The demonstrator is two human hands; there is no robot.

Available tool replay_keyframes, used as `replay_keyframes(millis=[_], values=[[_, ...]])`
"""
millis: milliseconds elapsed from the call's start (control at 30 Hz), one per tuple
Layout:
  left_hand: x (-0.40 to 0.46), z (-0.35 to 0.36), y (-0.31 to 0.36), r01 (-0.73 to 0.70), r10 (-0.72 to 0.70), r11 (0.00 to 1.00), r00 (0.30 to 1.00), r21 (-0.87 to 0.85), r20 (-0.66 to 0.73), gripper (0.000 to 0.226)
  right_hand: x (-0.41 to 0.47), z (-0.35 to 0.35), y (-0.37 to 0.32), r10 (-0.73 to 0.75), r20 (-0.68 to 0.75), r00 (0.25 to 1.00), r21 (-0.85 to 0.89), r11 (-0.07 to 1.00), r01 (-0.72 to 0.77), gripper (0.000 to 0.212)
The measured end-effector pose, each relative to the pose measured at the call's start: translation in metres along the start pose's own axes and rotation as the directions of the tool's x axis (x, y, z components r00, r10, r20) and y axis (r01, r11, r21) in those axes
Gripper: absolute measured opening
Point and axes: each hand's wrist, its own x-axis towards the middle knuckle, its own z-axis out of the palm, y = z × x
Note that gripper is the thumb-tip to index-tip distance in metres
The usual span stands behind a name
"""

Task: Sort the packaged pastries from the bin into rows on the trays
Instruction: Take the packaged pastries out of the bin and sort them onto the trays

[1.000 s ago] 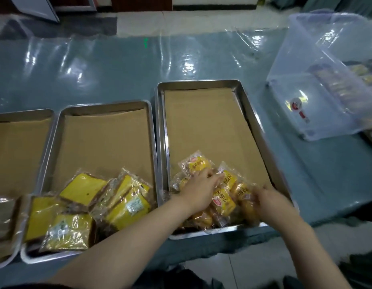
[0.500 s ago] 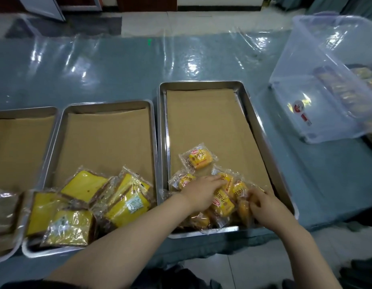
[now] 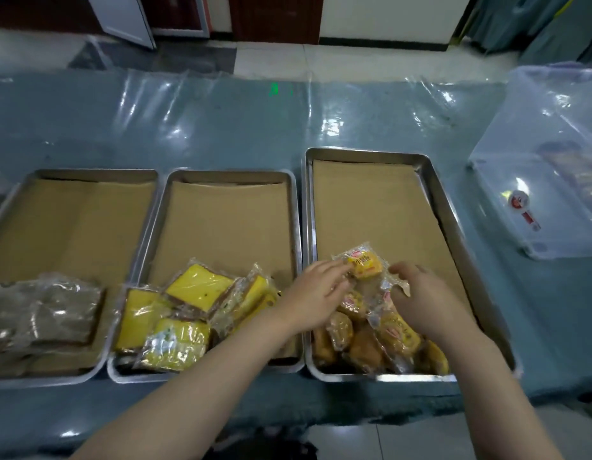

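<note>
Three paper-lined metal trays lie side by side. The right tray (image 3: pixel 437 190) holds a heap of small yellow-wrapped pastries (image 3: pixel 397 336) at its near end. My left hand (image 3: pixel 316 295) pinches the edge of one small yellow pastry packet (image 3: pixel 364 262) at the top of the heap. My right hand (image 3: pixel 424 297) rests on the heap with its fingers curled around a clear wrapper beside that packet. The middle tray (image 3: pixel 228 175) carries several yellow cake slices in clear bags (image 3: pixel 195 310). The left tray (image 3: pixel 72 174) holds brown packaged pastries (image 3: pixel 49 310).
A clear plastic bin (image 3: pixel 546 180) with a red sticker stands at the right on the teal, plastic-covered table (image 3: pixel 221 121), with more packets dimly visible inside. The table's near edge runs just below the trays. A tiled floor lies beyond.
Both hands have moved up the heap toward the far side. The single yellow packet that lay apart is now at my left fingertips. The camera view has shifted rightward and closer.
</note>
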Motion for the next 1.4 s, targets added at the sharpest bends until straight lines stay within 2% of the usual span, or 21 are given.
replay_keyframes(millis=[267, 600, 700, 967, 1167, 1333, 1400], values=[[-0.082, -0.097, -0.068, 0.003, -0.005, 1.0, 0.986, -0.008, -0.166, 0.043, -0.006, 0.033, -0.134, -0.109, -0.142, 0.984, 0.146, 0.981, 0.129, 0.032], [-0.209, -0.225, -0.182, 0.121, -0.125, 0.992, 0.967, -0.034, -0.223, 0.045, -0.046, 0.099, -0.311, -0.224, -0.2, 0.954, 0.276, 0.921, 0.274, 0.028], [-0.238, -0.254, -0.196, 0.141, -0.152, 0.988, 0.957, -0.063, -0.245, 0.044, -0.056, 0.115, -0.35, -0.239, -0.161, 0.958, 0.331, 0.901, 0.281, 0.028], [-0.262, -0.302, -0.216, 0.142, -0.186, 0.977, 0.932, -0.158, -0.311, 0.041, -0.042, 0.127, -0.418, -0.347, -0.107, 0.932, 0.366, 0.858, 0.361, 0.028], [-0.274, -0.329, -0.214, 0.143, -0.138, 0.99, 0.924, -0.011, -0.357, 0.047, -0.02, 0.121, -0.451, -0.41, -0.077, 0.909, 0.413, 0.816, 0.403, 0.021], [-0.289, -0.356, -0.216, 0.114, -0.114, 0.993, 0.873, -0.028, -0.473, 0.045, -0.008, 0.117, -0.479, -0.47, -0.039, 0.882, 0.387, 0.806, 0.447, 0.024], [-0.294, -0.366, -0.219, 0.107, -0.113, 0.993, 0.87, -0.04, -0.48, 0.044, -0.006, 0.116, -0.49, -0.47, -0.05, 0.881, 0.384, 0.806, 0.451, 0.024]])
